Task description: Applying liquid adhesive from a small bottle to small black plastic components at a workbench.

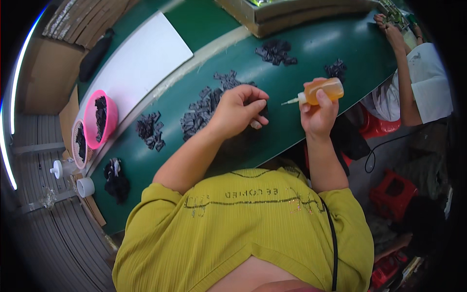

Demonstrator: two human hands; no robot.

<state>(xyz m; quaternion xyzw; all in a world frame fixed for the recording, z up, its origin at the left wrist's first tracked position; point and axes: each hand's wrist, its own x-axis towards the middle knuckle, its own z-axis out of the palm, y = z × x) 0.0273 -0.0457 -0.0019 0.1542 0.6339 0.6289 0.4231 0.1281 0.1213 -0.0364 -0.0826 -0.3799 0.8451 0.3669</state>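
Observation:
My right hand (pixel 318 117) grips a squeeze bottle (pixel 332 89) of amber liquid, tilted so that its thin needle nozzle (pixel 290 101) points left. Facing that nozzle, a short gap away, is my left hand (pixel 237 111), its thumb and fingers pinched together. A small dark piece (pixel 264 110) shows at those fingertips; its kind is too hidden to tell. Behind and beside the left wrist lies a large heap of small dark grey pieces (pixel 197 116), partly covered by the hand.
Smaller dark piles (pixel 151 130) lie about the green table (pixel 272 141). Left stand a pink basin (pixel 113 117) and a white cup (pixel 85 187). A white board (pixel 146 58) lies beyond. At right, another person's arm (pixel 404 73) works by red stools (pixel 393 193).

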